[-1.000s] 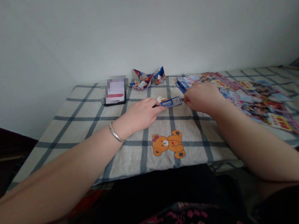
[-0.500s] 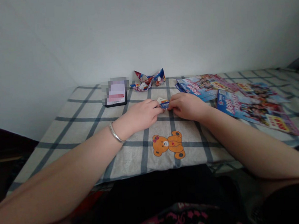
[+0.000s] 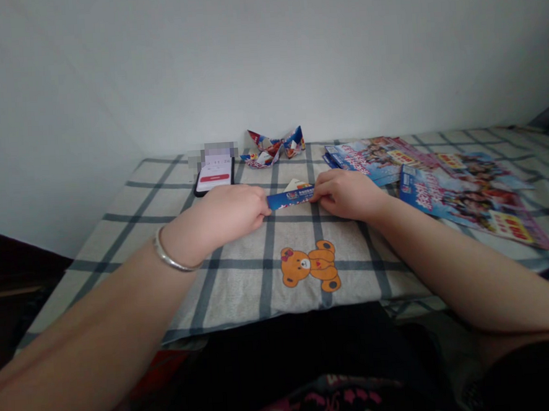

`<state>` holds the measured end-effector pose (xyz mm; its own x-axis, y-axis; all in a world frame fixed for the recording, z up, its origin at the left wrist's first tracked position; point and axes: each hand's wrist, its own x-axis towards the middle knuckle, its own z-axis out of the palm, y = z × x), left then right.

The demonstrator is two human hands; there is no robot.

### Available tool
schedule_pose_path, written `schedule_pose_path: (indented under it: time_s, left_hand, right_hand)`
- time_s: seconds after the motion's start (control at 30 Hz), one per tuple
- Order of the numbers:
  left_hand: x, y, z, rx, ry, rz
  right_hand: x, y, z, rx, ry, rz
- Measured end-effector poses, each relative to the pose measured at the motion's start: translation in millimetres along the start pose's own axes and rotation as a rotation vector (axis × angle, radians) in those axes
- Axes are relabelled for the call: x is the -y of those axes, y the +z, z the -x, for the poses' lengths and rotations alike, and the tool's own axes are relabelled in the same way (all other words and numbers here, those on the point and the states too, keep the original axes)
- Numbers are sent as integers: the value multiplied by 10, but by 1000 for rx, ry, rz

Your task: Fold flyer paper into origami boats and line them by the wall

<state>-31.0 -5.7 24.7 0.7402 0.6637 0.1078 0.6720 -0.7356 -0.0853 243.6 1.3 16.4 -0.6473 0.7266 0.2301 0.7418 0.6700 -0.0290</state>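
Note:
A folded piece of blue printed paper (image 3: 290, 198) stretches between my two hands just above the checked cloth. My left hand (image 3: 237, 211), with a silver bangle at the wrist, pinches its left end. The right end is gripped by the closed fingers of my right hand (image 3: 343, 194). Behind the blue strip a pale folded corner (image 3: 296, 184) sticks up. The fingertips of both hands are partly hidden. Further back, near the wall, lie folded paper shapes (image 3: 273, 148) made of similar printed paper.
A phone (image 3: 215, 175) with a lit screen lies at the back left, partly blurred out. Several printed flyers (image 3: 465, 203) overlap on the right. The checked tablecloth (image 3: 242, 282) carries an orange bear picture (image 3: 310, 265) near the front edge. A white wall (image 3: 265, 57) stands behind.
My left hand has moved left, away from my right hand, and more of the blue paper strip shows between them. My right hand has barely moved.

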Motion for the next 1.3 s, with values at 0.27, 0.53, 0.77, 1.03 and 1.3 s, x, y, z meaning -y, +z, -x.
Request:
schedule_pose_path:
  time_s: [0.27,0.53,0.77,1.03,1.3]
  left_hand:
    - [-245,-52,-37,-81,-152,-183]
    - [-192,232,-144,-245,-190,-81]
    - [-146,258,-144,-218,-201,47]
    - [-144,265,-168,-252,-204,141]
    - [-129,315,-193,-437,-230,421]
  right_hand:
    - [-97,61,14,-51,-62,-91]
    - [-53,119,7,-94,-182,-134]
    - [-96,161,-13,-206,88,-24]
    - [-140,214,-38,-177,85,-123]
    - [-123,214,-57,-169,91,-192]
